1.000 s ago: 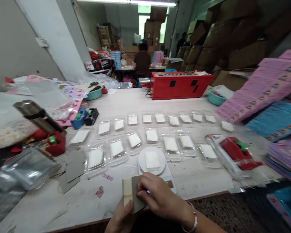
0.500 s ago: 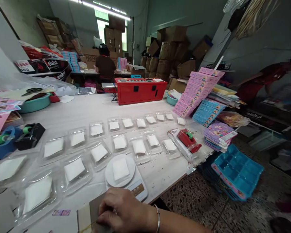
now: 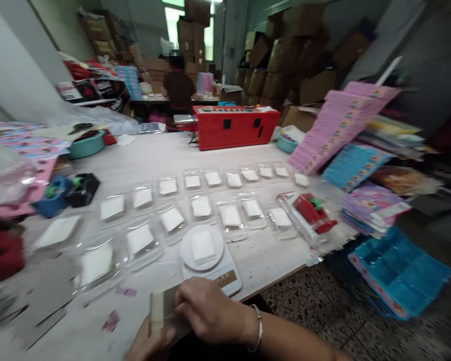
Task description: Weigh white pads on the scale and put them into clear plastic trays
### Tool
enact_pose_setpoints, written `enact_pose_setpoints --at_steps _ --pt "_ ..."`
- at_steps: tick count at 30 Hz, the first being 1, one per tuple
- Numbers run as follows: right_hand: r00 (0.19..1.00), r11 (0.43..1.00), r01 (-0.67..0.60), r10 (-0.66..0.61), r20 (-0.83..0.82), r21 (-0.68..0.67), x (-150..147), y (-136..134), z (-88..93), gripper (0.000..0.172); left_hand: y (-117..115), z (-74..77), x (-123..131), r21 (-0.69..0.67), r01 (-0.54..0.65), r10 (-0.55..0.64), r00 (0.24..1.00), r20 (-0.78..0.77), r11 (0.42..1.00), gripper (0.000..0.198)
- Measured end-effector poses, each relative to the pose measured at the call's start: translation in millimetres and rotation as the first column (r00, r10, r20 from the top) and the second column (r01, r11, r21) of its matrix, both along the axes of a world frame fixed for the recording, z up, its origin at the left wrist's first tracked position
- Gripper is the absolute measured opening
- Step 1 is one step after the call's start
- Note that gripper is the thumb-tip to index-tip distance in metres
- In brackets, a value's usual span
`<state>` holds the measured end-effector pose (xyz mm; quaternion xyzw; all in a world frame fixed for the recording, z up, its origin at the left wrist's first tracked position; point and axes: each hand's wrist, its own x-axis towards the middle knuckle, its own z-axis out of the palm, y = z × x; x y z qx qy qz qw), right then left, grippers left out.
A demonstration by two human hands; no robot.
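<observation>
At the table's near edge I hold a thick stack of pale cards (image 3: 158, 311), with a grey top face and cream edges. My left hand (image 3: 150, 341) is wrapped round its lower side. My right hand (image 3: 210, 308) is closed with its fingers pressed on the stack's top right part; the fingertips are partly hidden. Just beyond stands a white kitchen scale (image 3: 228, 263), its display towards me. On its round plate lies a pile of white paper squares (image 3: 202, 245).
Clear plastic trays (image 3: 117, 265) with white paper squares stand in rows. Around them are a red machine (image 3: 236, 129), a red tape dispenser (image 3: 315, 213), leaning pink boxes (image 3: 338, 123) and grey card sheets (image 3: 50, 291). Blue trays (image 3: 398, 271) are stacked right of the table edge.
The view has shifted, so the table appears further right and higher. My left hand has come into view under the card stack, which now shows more upright. The right hand stays on it.
</observation>
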<state>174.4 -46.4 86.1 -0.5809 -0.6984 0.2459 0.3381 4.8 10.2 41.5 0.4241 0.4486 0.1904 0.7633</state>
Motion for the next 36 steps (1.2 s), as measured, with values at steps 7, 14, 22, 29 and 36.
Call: enact_pose_setpoints --at_steps 7,14,22,29,36 --pt "0.971 0.983 0.021 -0.064 -0.230 -0.184 7.6 -0.5 9.5 0.013 -9.7 23.2 15.8 -0.109 -0.036 0.062 0.968 0.242 0.993 0.056" --pt "0.981 0.969 -0.092 0.049 -0.186 -0.230 11.3 6.5 14.1 0.014 -5.6 21.7 16.7 0.092 -0.078 0.066 0.990 0.125 0.993 0.035" --pt "0.986 0.968 -0.160 0.150 -0.069 -0.194 24.2 35.4 25.5 0.012 -1.2 27.8 7.6 0.067 0.041 -0.049 0.992 0.119 0.997 0.039" --pt "0.844 0.836 -0.256 -0.052 -0.534 -0.486 5.5 72.3 9.5 0.021 -1.2 35.0 -7.0 -0.030 0.236 -0.203 0.888 0.411 0.971 0.056" --pt "0.547 0.736 -0.319 -0.372 -0.750 -0.597 -7.3 63.5 -15.5 0.044 -3.2 12.9 -20.4 -0.246 0.185 0.029 0.741 0.671 0.952 0.075"
